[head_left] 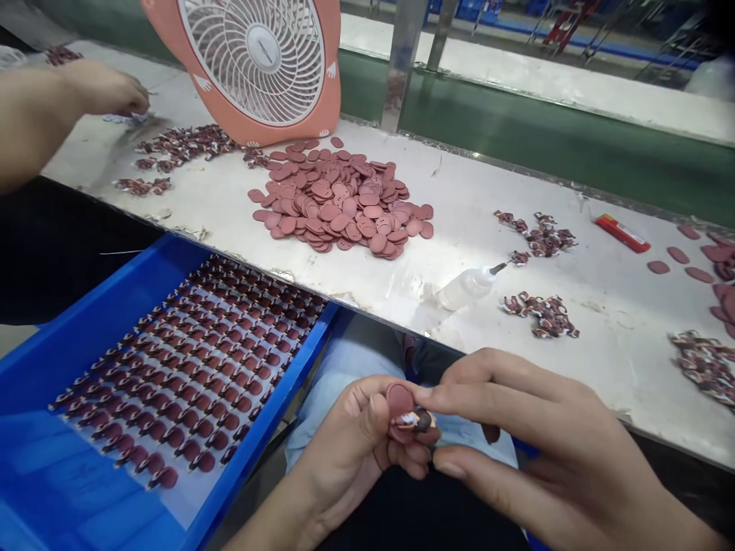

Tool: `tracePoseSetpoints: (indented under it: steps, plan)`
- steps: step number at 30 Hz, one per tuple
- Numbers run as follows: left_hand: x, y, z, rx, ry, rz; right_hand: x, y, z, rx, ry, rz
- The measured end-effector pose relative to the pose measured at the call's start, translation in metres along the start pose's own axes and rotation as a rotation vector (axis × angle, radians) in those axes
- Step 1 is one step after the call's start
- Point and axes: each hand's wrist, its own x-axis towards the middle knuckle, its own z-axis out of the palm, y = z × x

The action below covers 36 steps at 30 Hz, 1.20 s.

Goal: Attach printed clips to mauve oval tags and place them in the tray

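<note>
My left hand point(359, 436) holds a small reddish-brown oval pad point(400, 399) upright between thumb and fingers, over my lap. My right hand point(517, 428) pinches a small brown-and-white printed piece point(414, 419) against the lower front of that pad. Both hands meet just below the table's front edge. A clear glue bottle point(468, 285) with a thin nozzle lies on its side on the white table point(459, 199), a little above my hands.
A heap of oval pads point(341, 203) lies mid-table before a pink fan point(258, 65). A blue tray point(69, 344) at left holds rows of finished pieces. Small piles of printed pieces point(540, 314) and a red lighter point(622, 233) lie at right. Another person's hand point(97, 88) works far left.
</note>
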Motion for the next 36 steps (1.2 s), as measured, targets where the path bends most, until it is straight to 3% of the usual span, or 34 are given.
tracePoseSetpoints:
  steps: [9,13,18,20,23,29,33,36]
  plan:
    - [-0.001,0.005,-0.015,0.039,-0.014,0.063,0.017,0.009,0.019,0.147,-0.012,0.027]
    - [-0.004,0.011,-0.023,0.055,0.013,0.101,0.023,0.012,0.029,0.044,0.042,-0.021]
    - [-0.017,0.013,-0.028,0.149,0.496,0.440,0.030,0.023,0.059,-0.289,0.238,-0.165]
    - [-0.023,0.013,-0.031,0.218,0.582,0.514,0.035,0.030,0.077,-0.374,0.258,-0.263]
    - [-0.029,0.015,-0.038,0.273,0.653,0.531,0.045,0.039,0.102,-0.411,0.223,-0.351]
    - [-0.037,0.022,-0.055,0.312,0.847,0.512,0.065,0.039,0.137,-0.363,0.149,-0.383]
    - [-0.058,0.035,-0.076,0.532,1.029,0.504,0.062,0.025,0.137,-0.324,0.108,-0.526]
    - [-0.105,0.052,-0.111,0.721,1.192,0.506,0.048,0.020,0.125,-0.305,0.054,-0.550]
